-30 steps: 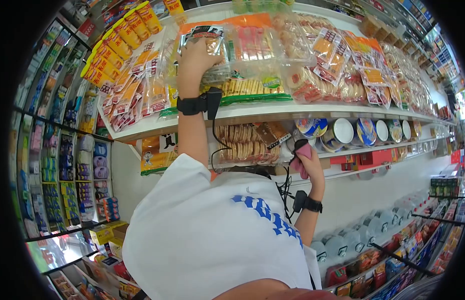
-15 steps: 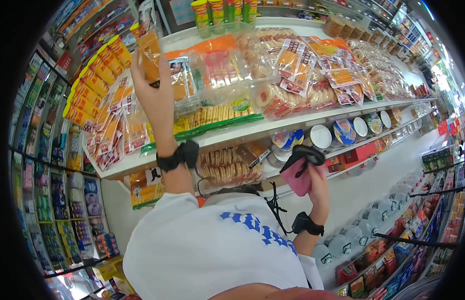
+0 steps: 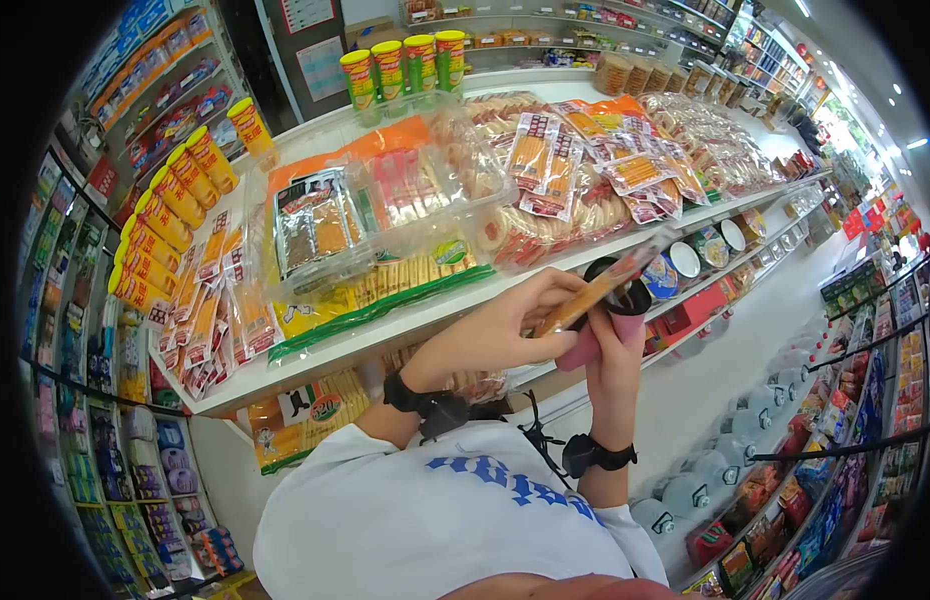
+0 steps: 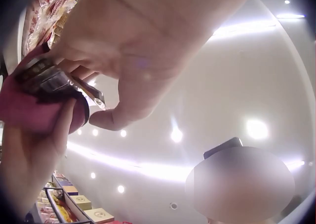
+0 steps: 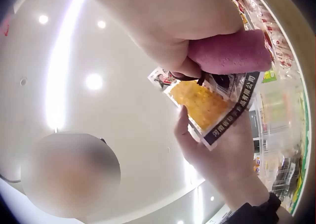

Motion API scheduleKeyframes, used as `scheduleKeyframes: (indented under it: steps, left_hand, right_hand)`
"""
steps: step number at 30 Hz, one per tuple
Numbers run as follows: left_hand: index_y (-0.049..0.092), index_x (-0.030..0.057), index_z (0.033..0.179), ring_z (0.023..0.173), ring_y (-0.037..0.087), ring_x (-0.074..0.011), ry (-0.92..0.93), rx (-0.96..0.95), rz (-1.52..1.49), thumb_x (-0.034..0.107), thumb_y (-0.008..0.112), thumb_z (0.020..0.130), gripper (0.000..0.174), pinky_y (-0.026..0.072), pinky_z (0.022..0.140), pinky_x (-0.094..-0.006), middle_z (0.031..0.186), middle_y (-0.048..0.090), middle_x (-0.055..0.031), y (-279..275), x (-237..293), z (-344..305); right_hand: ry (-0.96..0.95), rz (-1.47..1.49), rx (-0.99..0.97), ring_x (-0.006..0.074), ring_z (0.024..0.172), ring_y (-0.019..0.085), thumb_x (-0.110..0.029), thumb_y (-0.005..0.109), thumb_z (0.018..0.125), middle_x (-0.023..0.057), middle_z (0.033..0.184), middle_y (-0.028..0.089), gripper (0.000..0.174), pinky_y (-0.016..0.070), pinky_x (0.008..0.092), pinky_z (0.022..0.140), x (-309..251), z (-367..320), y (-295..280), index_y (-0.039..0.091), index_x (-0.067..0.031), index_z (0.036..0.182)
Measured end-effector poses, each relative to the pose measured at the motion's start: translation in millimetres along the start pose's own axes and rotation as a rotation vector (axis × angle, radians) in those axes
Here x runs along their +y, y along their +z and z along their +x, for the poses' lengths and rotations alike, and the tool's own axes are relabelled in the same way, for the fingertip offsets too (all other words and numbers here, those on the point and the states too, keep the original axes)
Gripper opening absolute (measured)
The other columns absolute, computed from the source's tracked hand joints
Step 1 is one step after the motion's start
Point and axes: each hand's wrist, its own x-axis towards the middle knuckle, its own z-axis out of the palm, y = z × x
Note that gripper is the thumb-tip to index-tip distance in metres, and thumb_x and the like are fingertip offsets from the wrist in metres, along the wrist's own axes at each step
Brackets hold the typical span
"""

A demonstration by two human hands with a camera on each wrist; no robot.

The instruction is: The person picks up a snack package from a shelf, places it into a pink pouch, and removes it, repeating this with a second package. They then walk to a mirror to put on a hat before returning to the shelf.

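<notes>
My left hand (image 3: 510, 325) pinches a flat clear packet (image 3: 588, 302) with an orange-brown food slab inside. Close beside it, my right hand (image 3: 617, 375) grips a pink cloth-like item (image 3: 580, 352) with a dark rim. The two hands are next to each other in front of the shelf edge. From the right wrist, the packet (image 5: 200, 105) shows a dark strip with white characters, one end behind the pink item (image 5: 229, 52). In the left wrist view, the packet (image 4: 52, 81) overlaps the pink item (image 4: 37, 108); whether it lies inside cannot be told.
A white shelf (image 3: 375, 335) carries a clear plastic tray (image 3: 360, 262) with dark-edged packets, bagged snacks (image 3: 550, 225) and yellow canisters (image 3: 175, 205). Round tubs (image 3: 684, 259) line the level below. Large water bottles (image 3: 685, 495) stand on the lower right.
My left hand has taken a packet from the tray, lifted it past the back left, and brought it right and down to my right hand. The pink item stays gripped.
</notes>
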Motion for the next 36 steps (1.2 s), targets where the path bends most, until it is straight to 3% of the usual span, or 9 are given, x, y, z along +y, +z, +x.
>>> scheduleKeyframes:
  steps: [5, 13, 19, 22, 25, 29, 31, 33, 36]
  left_hand:
    - [0.045, 0.0004, 0.136, 0.102, 0.055, -0.0116, 0.053, 0.025, 0.403, 0.018, 0.058, 0.098, 0.044, 0.0471, 0.087, -0.0288, 0.117, 0.061, -0.0072, -11.5, -6.8, 1.5]
    - [0.054, -0.0001, 0.128, 0.093, 0.058, -0.012, 0.018, 0.058, 0.42, 0.027, 0.058, 0.101, 0.039, 0.0483, 0.081, -0.0283, 0.107, 0.064, -0.0069, -4.6, 6.6, 1.4]
    - [0.057, -0.0007, 0.123, 0.093, 0.058, -0.0116, -0.264, -0.08, 0.554, 0.027, 0.058, 0.101, 0.036, 0.048, 0.08, -0.0276, 0.105, 0.064, -0.0053, -19.8, 3.0, 0.3]
    - [0.057, -0.0012, 0.119, 0.082, 0.053, -0.0115, 0.077, -0.056, 0.322, 0.03, 0.054, 0.103, 0.035, 0.045, 0.07, -0.0287, 0.098, 0.062, -0.0026, -21.6, -1.5, -7.4]
    - [0.047, -0.0003, 0.137, 0.102, 0.056, -0.0129, -0.177, 0.059, 0.028, 0.024, 0.059, 0.1, 0.045, 0.0459, 0.088, -0.0269, 0.119, 0.06, -0.0048, -19.2, -1.2, -2.6]
    - [0.013, 0.0025, 0.156, 0.134, 0.038, -0.0242, 0.171, 0.077, 0.266, 0.01, 0.054, 0.096, 0.072, 0.0275, 0.113, -0.0326, 0.147, 0.04, -0.0173, 12.9, -15.6, 14.3]
    - [0.006, 0.0035, 0.157, 0.141, 0.031, -0.0255, 0.295, -0.045, 0.39, 0.002, 0.052, 0.092, 0.08, 0.0212, 0.117, -0.0332, 0.154, 0.03, -0.0181, 22.1, -18.4, 10.0]
    - [0.007, 0.0031, 0.157, 0.141, 0.031, -0.0247, 0.153, -0.126, 0.331, -0.002, 0.049, 0.089, 0.081, 0.0248, 0.115, -0.0326, 0.155, 0.03, -0.0182, 17.9, -17.7, 11.0]
    - [0.011, 0.0019, 0.157, 0.14, 0.034, -0.0225, 0.086, -0.183, 0.283, -0.008, 0.044, 0.086, 0.079, 0.0307, 0.112, -0.0314, 0.153, 0.033, -0.0181, 19.7, -23.2, 12.7]
  right_hand:
    - [-0.135, -0.058, 0.089, 0.013, 0.093, 0.064, 0.005, 0.072, 0.083, 0.005, 0.107, 0.067, 0.033, 0.0489, 0.0256, 0.08, -4.0, 2.8, -9.8, 0.062, -0.0026, 0.113]
    - [-0.208, -0.027, 0.201, 0.0155, 0.1, 0.063, 0.005, 0.066, 0.088, 0.0066, 0.112, 0.066, 0.037, 0.0495, 0.0294, 0.088, -13.3, 3.0, -14.4, 0.057, -0.0038, 0.122]
    - [-0.263, 0.103, 0.242, 0.018, 0.107, 0.061, -0.006, 0.06, 0.096, 0.0086, 0.119, 0.064, 0.031, 0.0506, 0.0326, 0.091, -20.8, 7.1, -26.7, 0.054, -0.0048, 0.127]
    - [-0.379, 0.21, 0.329, 0.0204, 0.111, 0.061, -0.012, 0.056, 0.099, 0.0104, 0.123, 0.063, 0.031, 0.0504, 0.035, 0.095, -44.2, 9.7, -24.8, 0.054, -0.0044, 0.129]
    - [-0.512, -0.12, 0.339, 0.0205, 0.111, 0.06, -0.01, 0.054, 0.1, 0.0142, 0.126, 0.061, 0.033, 0.0484, 0.0344, 0.096, -37.9, 5.9, -25.6, 0.052, -0.0008, 0.132]
    - [-0.272, -0.646, 0.024, 0.0301, 0.13, 0.046, -0.018, 0.056, 0.095, 0.0186, 0.143, 0.046, 0.053, 0.0365, 0.0415, 0.107, 0.3, -25.6, -10.1, 0.043, 0.005, 0.14]
    - [-0.35, -0.737, -0.09, 0.0335, 0.143, 0.031, -0.022, 0.056, 0.092, 0.0201, 0.154, 0.033, 0.063, 0.0247, 0.0446, 0.114, -6.4, -26.2, 16.4, 0.036, 0.0062, 0.145]
    - [-0.587, -0.79, -0.123, 0.0328, 0.15, 0.016, -0.02, 0.053, 0.093, 0.0203, 0.16, 0.021, 0.066, 0.0126, 0.044, 0.118, -18.6, -15.1, 34.3, 0.031, 0.0063, 0.149]
    - [-0.491, -0.524, -0.032, 0.028, 0.146, 0.025, -0.005, 0.046, 0.096, 0.0183, 0.156, 0.031, 0.053, 0.0182, 0.037, 0.117, -24.8, 3.6, 25.8, 0.035, 0.0066, 0.146]
